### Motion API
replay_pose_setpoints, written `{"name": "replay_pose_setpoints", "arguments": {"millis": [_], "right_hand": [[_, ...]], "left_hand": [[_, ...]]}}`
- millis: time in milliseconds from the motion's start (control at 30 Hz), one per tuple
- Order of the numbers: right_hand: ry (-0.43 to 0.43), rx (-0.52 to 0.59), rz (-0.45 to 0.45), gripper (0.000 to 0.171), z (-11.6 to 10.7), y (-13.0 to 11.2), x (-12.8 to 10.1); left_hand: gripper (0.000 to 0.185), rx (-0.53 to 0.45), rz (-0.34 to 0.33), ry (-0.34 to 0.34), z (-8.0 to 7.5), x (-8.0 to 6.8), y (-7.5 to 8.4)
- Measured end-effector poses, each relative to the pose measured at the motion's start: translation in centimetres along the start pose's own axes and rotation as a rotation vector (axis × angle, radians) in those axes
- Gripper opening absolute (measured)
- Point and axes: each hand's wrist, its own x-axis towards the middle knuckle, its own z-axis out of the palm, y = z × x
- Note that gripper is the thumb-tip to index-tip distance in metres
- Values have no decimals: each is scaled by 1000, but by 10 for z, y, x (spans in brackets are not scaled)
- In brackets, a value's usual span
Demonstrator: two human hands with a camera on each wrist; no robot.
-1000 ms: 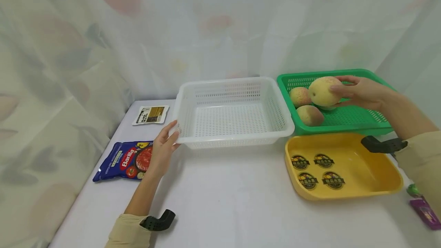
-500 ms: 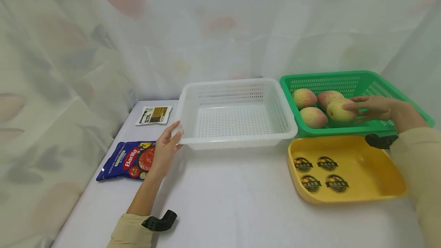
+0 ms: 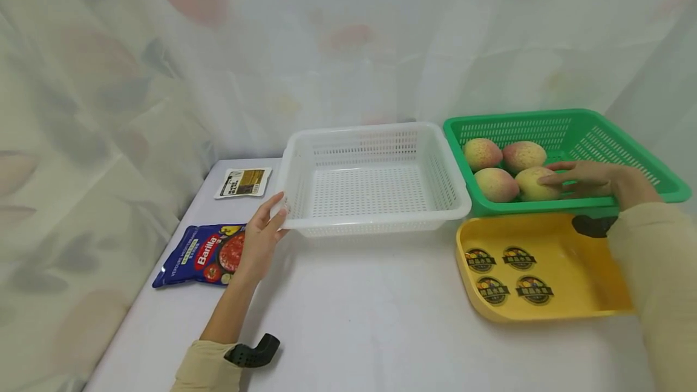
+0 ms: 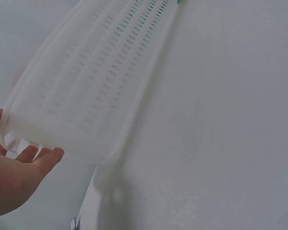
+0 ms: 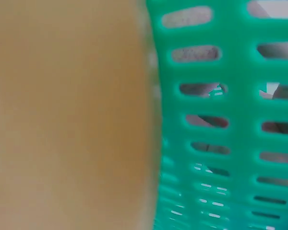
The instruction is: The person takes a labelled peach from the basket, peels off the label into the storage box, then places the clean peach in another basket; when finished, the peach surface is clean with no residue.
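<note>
At the left end of the white plastic basket (image 3: 376,221), my left hand (image 3: 260,241) grips the rim. In the left wrist view the fingers (image 4: 49,160) of that hand wrap the basket's end. My right hand (image 3: 590,177) reaches into the green basket (image 3: 621,138) and holds a yellowish peach (image 3: 533,185) low inside it, thumb and fingers around its right side. Several peaches sit together at the green basket's left end, among them a pinkish peach (image 3: 497,185) touching the held one. The right wrist view is mostly blocked by a blurred tan surface and the green basket's slotted wall (image 5: 240,110).
In front of the green basket stands a yellow tray (image 3: 550,313) with several round stickers, partly covered by the right sleeve. A blue Barilla pouch (image 3: 185,256) and a small flat packet (image 3: 243,182) lie on the left. A patterned curtain (image 3: 348,65) hangs behind.
My right hand has carried the peach down and slightly right, from above the other peaches to beside them in the green basket. The left hand stays on the white basket's rim.
</note>
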Motion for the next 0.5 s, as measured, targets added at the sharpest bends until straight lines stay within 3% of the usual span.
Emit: {"name": "replay_pose_setpoints", "arguments": {"millis": [400,500], "right_hand": [[18,-98,11,82,-3,5,-5],[72,-140,-10,82,-8,-1,-14]], "left_hand": [[50,2,-13,1,-3,3,-2],[52,129,-22,13,-10,3,2]]}}
